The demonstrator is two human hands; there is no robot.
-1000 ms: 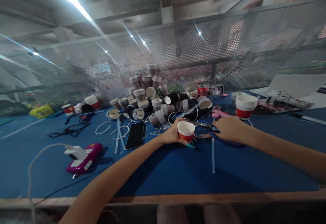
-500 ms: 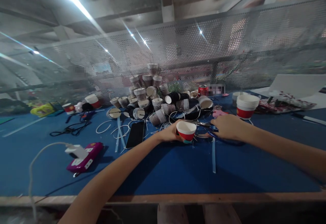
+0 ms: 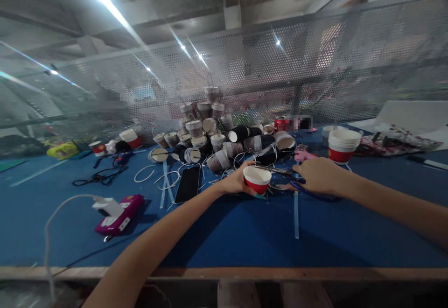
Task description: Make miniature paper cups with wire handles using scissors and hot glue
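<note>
My left hand (image 3: 235, 180) is wrapped round a red and white paper cup (image 3: 258, 185), its mouth tilted up toward me. In my right hand (image 3: 315, 176) is a pair of scissors (image 3: 297, 183) with blue handles. The scissor blades point left, apart from each other, and reach the right side of the cup; whether they are cutting into it I cannot make out. Loose white cords lie on the table around my left hand. A clear strip (image 3: 296, 214) lies just below the scissors.
A pile of wrapped cups (image 3: 199, 128) stands at the back. To its left front lies a phone (image 3: 188, 185), then a purple power strip (image 3: 121, 214) with a white plug. Stacked red and white cups (image 3: 344, 144) and a red can (image 3: 281, 124) stand farther back. The blue table (image 3: 224, 247) ends at a wooden edge.
The cup has straightened to a rounder mouth in my left hand. My right hand and the scissors have hardly moved. The whole view has shifted slightly.
</note>
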